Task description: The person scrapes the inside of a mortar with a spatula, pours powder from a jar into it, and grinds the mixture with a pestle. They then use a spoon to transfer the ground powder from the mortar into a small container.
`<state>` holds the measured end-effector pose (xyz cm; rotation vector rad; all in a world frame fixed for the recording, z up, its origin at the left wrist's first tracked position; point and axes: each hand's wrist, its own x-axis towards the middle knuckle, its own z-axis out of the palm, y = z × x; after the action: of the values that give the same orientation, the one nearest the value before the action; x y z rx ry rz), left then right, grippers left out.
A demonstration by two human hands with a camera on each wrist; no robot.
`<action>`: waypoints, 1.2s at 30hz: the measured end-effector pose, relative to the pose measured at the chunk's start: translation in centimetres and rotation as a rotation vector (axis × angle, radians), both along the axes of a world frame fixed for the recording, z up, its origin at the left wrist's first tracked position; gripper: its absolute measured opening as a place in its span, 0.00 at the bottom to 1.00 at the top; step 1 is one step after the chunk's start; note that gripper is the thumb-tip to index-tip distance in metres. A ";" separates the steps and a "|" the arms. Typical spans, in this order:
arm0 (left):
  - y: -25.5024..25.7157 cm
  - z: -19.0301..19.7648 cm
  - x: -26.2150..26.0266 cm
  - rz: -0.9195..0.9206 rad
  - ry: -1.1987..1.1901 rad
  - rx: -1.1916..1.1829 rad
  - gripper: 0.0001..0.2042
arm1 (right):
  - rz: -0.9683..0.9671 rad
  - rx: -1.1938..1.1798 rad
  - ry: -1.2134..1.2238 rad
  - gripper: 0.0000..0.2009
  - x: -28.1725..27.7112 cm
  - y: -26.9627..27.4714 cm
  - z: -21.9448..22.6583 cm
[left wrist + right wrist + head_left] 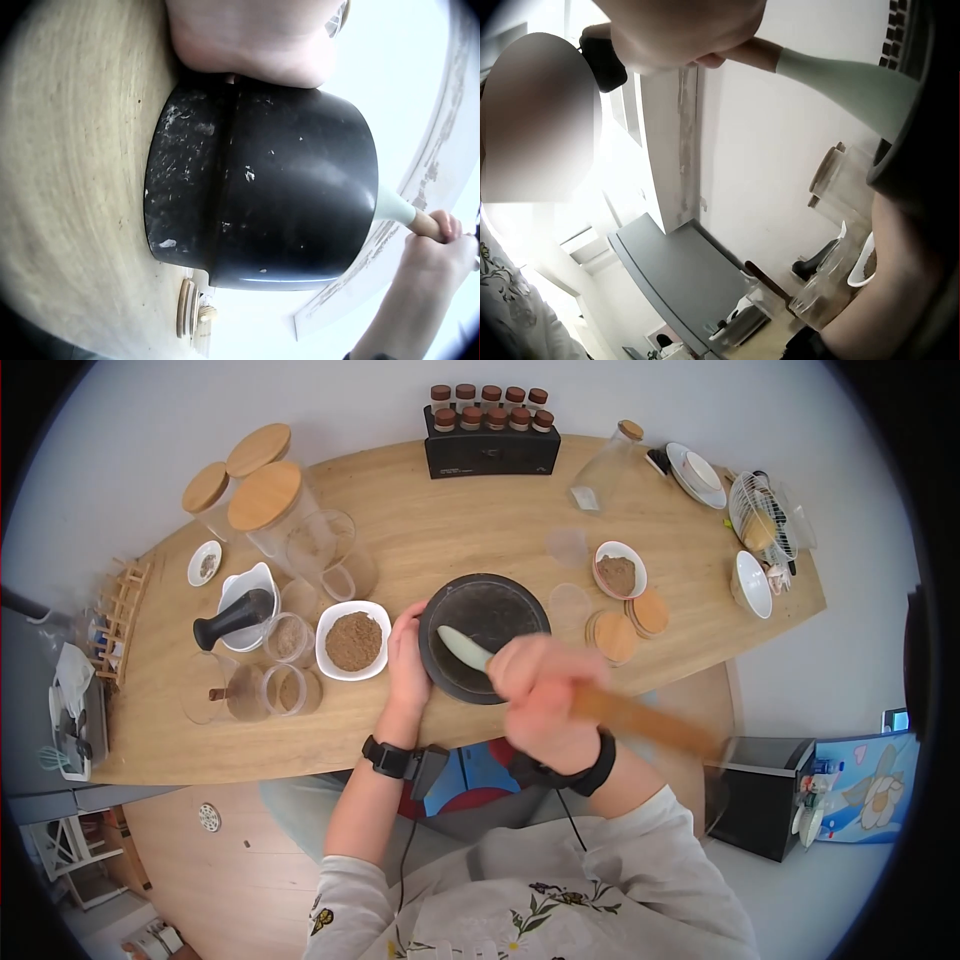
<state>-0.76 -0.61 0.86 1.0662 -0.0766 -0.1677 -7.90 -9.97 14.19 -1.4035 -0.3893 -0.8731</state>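
Observation:
A black mortar (pixel 485 585) stands on the wooden table in front of the person. Along its left side lies the left hand (pixel 408 665), its fingers extended against the outer wall. In the left wrist view that hand (pixel 251 41) presses on the mortar (pixel 292 180), its fingertips out of view. The right hand (pixel 550 695), blurred, grips the wooden handle of a spatula with a pale green head (pixel 463 648). The head dips over the mortar's rim, as the right wrist view also shows with the spatula (pixel 847 82). Much of the mortar's inside is hidden by the right hand.
Left of the mortar are a white bowl of brown powder (pixel 353 642), open jars with powder (pixel 290 690), and a black pestle (pixel 235 618) in a white bowl. A small powder bowl (pixel 620 570) and wooden lids (pixel 612 637) lie right. A spice rack (pixel 492 450) stands behind.

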 end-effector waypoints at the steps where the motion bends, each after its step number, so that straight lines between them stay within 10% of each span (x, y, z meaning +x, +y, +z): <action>1: -0.1 0.0 0.0 -0.003 -0.001 -0.006 0.16 | 0.024 0.170 0.033 0.14 0.6 -1.0 0.6; 4: -0.1 -0.5 0.2 0.008 -0.027 0.039 0.17 | 0.006 0.650 0.211 0.15 2.0 -3.9 4.3; 19: -0.1 -1.3 0.3 0.032 -0.039 0.049 0.17 | -0.165 0.705 0.325 0.11 3.0 -4.4 2.7; 36: 0.0 -0.6 0.1 0.020 -0.051 0.044 0.16 | 0.308 0.099 0.002 0.14 -0.6 -3.3 -0.4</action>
<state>-0.64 -0.57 0.30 1.1150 -0.1086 -0.1243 -8.52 -13.31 13.78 -1.2139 -0.5376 -0.6298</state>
